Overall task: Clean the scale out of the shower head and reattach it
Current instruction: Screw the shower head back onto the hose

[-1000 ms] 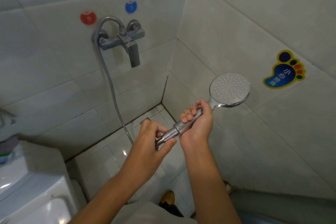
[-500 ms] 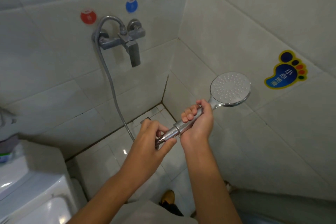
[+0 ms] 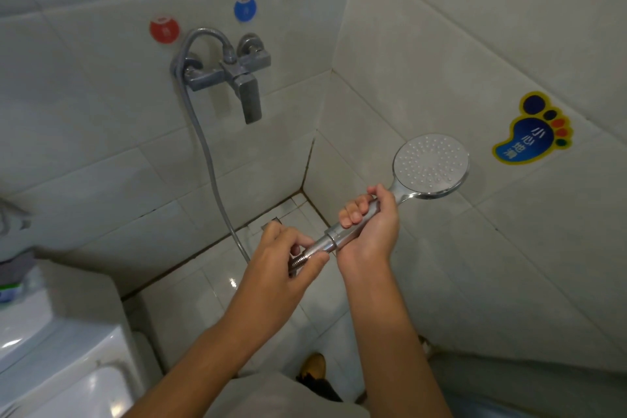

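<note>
Your right hand (image 3: 368,227) clamped around the shower head (image 3: 430,164) handle, your left hand (image 3: 281,265) pinching the hose (image 3: 207,153) nut.

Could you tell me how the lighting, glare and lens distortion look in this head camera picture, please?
Head view: dim, flat, greyish light with soft shadows; a small glare spot on the wet floor tile and bright highlights on the white fixture at lower left; wide-angle bending curves the wall tile lines; the shower head and both hands, left hand and right hand, are fairly sharp, while the corners look softer.
</note>
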`<state>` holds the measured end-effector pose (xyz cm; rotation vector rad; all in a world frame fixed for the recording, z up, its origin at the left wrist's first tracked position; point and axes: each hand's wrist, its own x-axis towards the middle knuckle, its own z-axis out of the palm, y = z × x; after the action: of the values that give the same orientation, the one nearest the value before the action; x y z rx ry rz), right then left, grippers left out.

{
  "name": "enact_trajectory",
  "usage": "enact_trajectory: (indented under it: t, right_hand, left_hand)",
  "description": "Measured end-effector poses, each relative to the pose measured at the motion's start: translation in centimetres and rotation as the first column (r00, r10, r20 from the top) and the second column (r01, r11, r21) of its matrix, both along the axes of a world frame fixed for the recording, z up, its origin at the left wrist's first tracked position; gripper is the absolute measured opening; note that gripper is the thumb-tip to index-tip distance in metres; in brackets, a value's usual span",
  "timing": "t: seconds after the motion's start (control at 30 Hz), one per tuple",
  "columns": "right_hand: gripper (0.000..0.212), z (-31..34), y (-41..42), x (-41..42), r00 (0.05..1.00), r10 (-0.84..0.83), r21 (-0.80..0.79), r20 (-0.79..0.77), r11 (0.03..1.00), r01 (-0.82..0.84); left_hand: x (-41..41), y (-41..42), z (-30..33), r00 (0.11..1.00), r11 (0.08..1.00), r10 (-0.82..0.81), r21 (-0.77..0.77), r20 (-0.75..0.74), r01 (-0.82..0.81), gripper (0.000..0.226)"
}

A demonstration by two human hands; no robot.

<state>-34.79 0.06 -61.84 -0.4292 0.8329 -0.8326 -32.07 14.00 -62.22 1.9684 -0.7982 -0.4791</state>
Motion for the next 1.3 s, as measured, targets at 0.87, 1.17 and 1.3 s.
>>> enact_trajectory:
  t: [0.87, 1.17, 1.3]
  right_hand:
    - [0.012, -0.12, 0.47, -0.31, 1.0, 0.009, 0.002, 0.0, 1.0, -0.009]
    - [0.011, -0.11, 0.63, -0.36, 1.0, 0.017, -0.005, 0.003, 1.0, -0.017]
    - [0.013, -0.05, 0.66, -0.27, 1.0, 0.009, 0.005, -0.001, 1.0, -0.009]
  left_hand:
    - [-0.58, 0.34, 0.17, 0.999, 0.997, -0.047, 0.066, -0.014, 0.048, 0.019]
    - [-0.81, 0.42, 0.33, 0.999, 0.992, -0.043, 0.115, -0.023, 0.045, 0.02]
    - [-0.77, 0.36, 0.4, 0.995, 0.991, -0.071, 0.104, -0.073, 0.079, 0.034]
